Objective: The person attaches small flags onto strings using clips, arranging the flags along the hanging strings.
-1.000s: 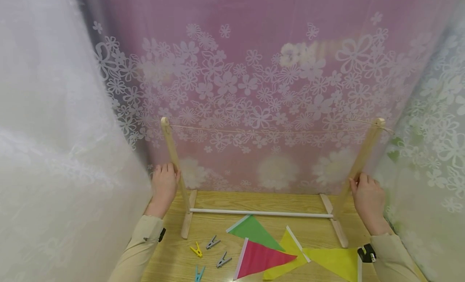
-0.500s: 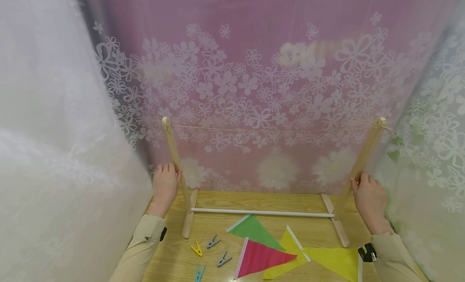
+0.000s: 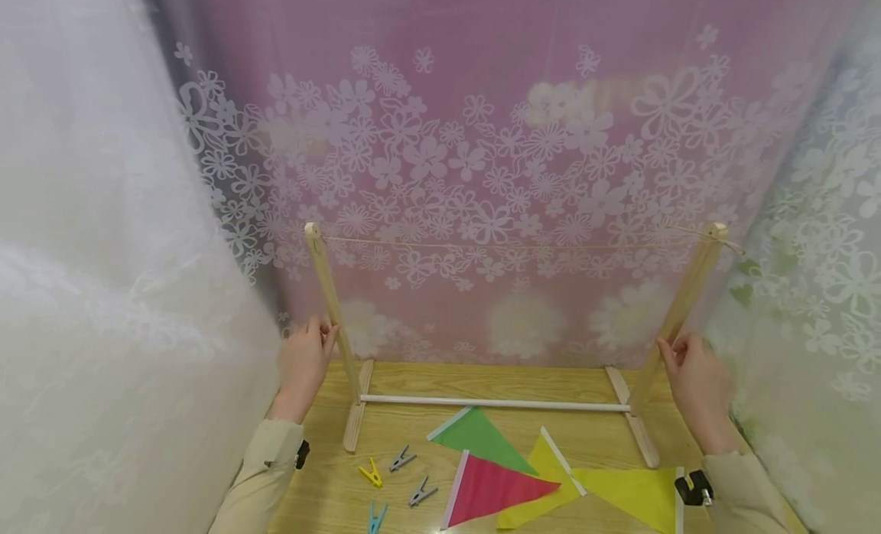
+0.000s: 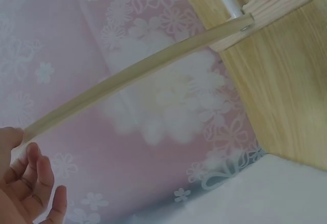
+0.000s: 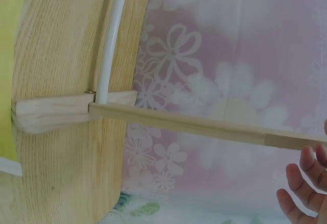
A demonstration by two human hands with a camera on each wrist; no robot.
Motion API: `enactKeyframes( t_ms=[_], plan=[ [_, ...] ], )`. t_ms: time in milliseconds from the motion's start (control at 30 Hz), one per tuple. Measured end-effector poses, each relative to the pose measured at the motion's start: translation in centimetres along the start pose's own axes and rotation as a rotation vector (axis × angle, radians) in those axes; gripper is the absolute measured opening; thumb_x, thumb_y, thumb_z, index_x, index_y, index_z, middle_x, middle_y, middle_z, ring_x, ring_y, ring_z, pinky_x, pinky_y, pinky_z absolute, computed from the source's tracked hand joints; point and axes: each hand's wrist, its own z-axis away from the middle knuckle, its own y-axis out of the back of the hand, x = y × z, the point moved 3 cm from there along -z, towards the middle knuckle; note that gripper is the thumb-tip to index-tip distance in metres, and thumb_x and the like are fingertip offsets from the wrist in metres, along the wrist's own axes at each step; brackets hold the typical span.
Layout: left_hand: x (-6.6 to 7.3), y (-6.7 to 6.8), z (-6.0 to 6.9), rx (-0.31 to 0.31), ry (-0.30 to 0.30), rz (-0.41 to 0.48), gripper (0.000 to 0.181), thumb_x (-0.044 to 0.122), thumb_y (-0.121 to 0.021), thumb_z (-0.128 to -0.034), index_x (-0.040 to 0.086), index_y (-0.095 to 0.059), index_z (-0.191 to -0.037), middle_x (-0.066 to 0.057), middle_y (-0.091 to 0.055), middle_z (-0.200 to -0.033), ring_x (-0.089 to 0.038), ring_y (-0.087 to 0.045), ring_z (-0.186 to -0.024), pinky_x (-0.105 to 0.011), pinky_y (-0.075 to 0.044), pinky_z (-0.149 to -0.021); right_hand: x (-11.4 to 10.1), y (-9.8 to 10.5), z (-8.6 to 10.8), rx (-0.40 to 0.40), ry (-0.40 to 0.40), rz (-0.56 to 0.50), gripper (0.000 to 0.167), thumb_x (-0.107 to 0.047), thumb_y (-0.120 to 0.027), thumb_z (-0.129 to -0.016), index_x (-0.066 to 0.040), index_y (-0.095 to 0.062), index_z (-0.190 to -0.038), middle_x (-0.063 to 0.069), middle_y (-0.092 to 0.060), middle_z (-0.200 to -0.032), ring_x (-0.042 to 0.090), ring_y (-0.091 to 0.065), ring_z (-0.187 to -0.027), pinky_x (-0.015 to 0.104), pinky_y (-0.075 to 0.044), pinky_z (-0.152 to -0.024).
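Note:
A wooden stand has a left post, a right post, a white crossbar low down and a thin string between the post tops. My left hand pinches the left post at mid-height between thumb and forefinger; the other fingers are loosely bent in the left wrist view. On the other side, my right hand has the right post between its thumb and fingers, seen at the edge of the right wrist view.
In front of the stand lie a green pennant, a red pennant and yellow pennants. Left of them are a yellow clip, grey clips and a blue clip. Flowered curtains hang behind and at both sides.
My left hand has shifted slightly left and its outer fingers have loosened from the post. My right hand's fingers have also moved a little. The stand, pennants and clips stay in place.

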Motion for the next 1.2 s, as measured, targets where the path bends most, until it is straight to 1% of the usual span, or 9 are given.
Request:
enactKeyframes(
  t_ms=[100, 200, 400, 600, 800, 933, 1033, 1167, 1200],
  plan=[
    [-0.1, 0.1, 0.7, 0.009, -0.005, 0.011, 0.026, 0.022, -0.075, -0.0941, 0.006, -0.059, -0.082, -0.007, -0.053, -0.055, -0.019, -0.040, -0.037, -0.035, -0.033, -0.035, -0.9, 0.1, 0.1, 0.039, 0.032, 0.002, 0.027, -0.017, -0.074, -0.093, 0.000, -0.058, -0.081, 0.017, -0.057, -0.057, 0.023, -0.038, -0.036, 0.032, -0.023, -0.035],
    [-0.1, 0.1, 1.3, 0.003, -0.009, 0.020, 0.023, 0.020, -0.073, -0.0955, 0.007, -0.060, -0.082, -0.004, -0.050, -0.051, -0.014, -0.032, -0.036, -0.030, -0.027, -0.034, -2.0, 0.1, 0.1, 0.061, 0.070, 0.006, 0.024, -0.016, -0.075, -0.091, 0.001, -0.062, -0.080, 0.018, -0.059, -0.058, 0.024, -0.041, -0.036, 0.033, -0.024, -0.034],
    [0.0, -0.2, 2.2, 0.012, -0.032, 0.028, 0.021, 0.016, -0.074, -0.0943, 0.007, -0.061, -0.081, -0.004, -0.049, -0.053, -0.013, -0.032, -0.038, -0.029, -0.027, -0.036, -3.7, -0.6, 0.5, 0.022, 0.099, -0.035, 0.022, -0.015, -0.073, -0.093, -0.003, -0.064, -0.078, 0.014, -0.059, -0.058, 0.022, -0.041, -0.037, 0.032, -0.025, -0.035],
    [0.4, -0.4, 3.6, -0.009, -0.007, 0.050, 0.020, 0.014, -0.074, -0.0930, 0.007, -0.062, -0.079, -0.002, -0.051, -0.054, -0.013, -0.033, -0.040, -0.028, -0.028, -0.036, -5.5, -2.7, 2.2, -0.039, 0.177, -0.057, 0.022, -0.018, -0.071, -0.095, -0.004, -0.065, -0.080, 0.008, -0.056, -0.057, 0.013, -0.036, -0.039, 0.027, -0.024, -0.037],
    [0.4, -1.5, 6.2, -0.061, 0.026, 0.010, 0.022, 0.016, -0.074, -0.0935, 0.009, -0.063, -0.076, 0.001, -0.051, -0.052, -0.009, -0.032, -0.038, -0.025, -0.025, -0.035, -7.5, -4.8, 4.3, -0.116, 0.204, -0.064, 0.017, -0.019, -0.072, -0.095, -0.008, -0.064, -0.083, 0.000, -0.048, -0.055, 0.009, -0.030, -0.041, 0.027, -0.023, -0.039],
    [0.4, -2.4, 8.2, -0.084, 0.038, -0.008, 0.022, 0.015, -0.074, -0.0923, 0.009, -0.064, -0.074, 0.002, -0.049, -0.051, -0.008, -0.030, -0.038, -0.024, -0.023, -0.035, -8.9, -6.1, 5.3, -0.145, 0.200, -0.095, 0.021, -0.018, -0.074, -0.093, -0.011, -0.061, -0.078, -0.003, -0.047, -0.055, 0.011, -0.035, -0.045, 0.027, -0.028, -0.041],
    [0.5, -3.0, 9.6, -0.129, 0.064, 0.000, 0.022, 0.015, -0.074, -0.0922, 0.009, -0.064, -0.075, 0.004, -0.047, -0.051, -0.007, -0.030, -0.038, -0.023, -0.023, -0.035, -9.9, -6.9, 6.2, -0.175, 0.201, -0.116, 0.023, -0.017, -0.075, -0.092, -0.012, -0.059, -0.076, -0.004, -0.046, -0.056, 0.011, -0.033, -0.044, 0.027, -0.028, -0.040],
    [0.8, -3.7, 11.5, -0.205, 0.115, 0.039, 0.019, 0.016, -0.074, -0.0931, 0.009, -0.065, -0.077, 0.006, -0.048, -0.053, -0.006, -0.032, -0.040, -0.021, -0.024, -0.036, -11.2, -7.8, 7.5, -0.197, 0.229, -0.127, 0.023, -0.017, -0.076, -0.091, -0.012, -0.060, -0.075, -0.006, -0.045, -0.056, 0.005, -0.027, -0.042, 0.022, -0.023, -0.037],
    [1.0, -3.9, 11.9, -0.210, 0.114, 0.039, 0.019, 0.016, -0.074, -0.0925, 0.009, -0.066, -0.077, 0.006, -0.049, -0.053, -0.005, -0.032, -0.041, -0.021, -0.025, -0.036, -11.5, -7.9, 7.8, -0.199, 0.234, -0.125, 0.022, -0.017, -0.076, -0.090, -0.012, -0.062, -0.076, -0.006, -0.046, -0.056, 0.004, -0.026, -0.043, 0.022, -0.022, -0.037]
  ],
)
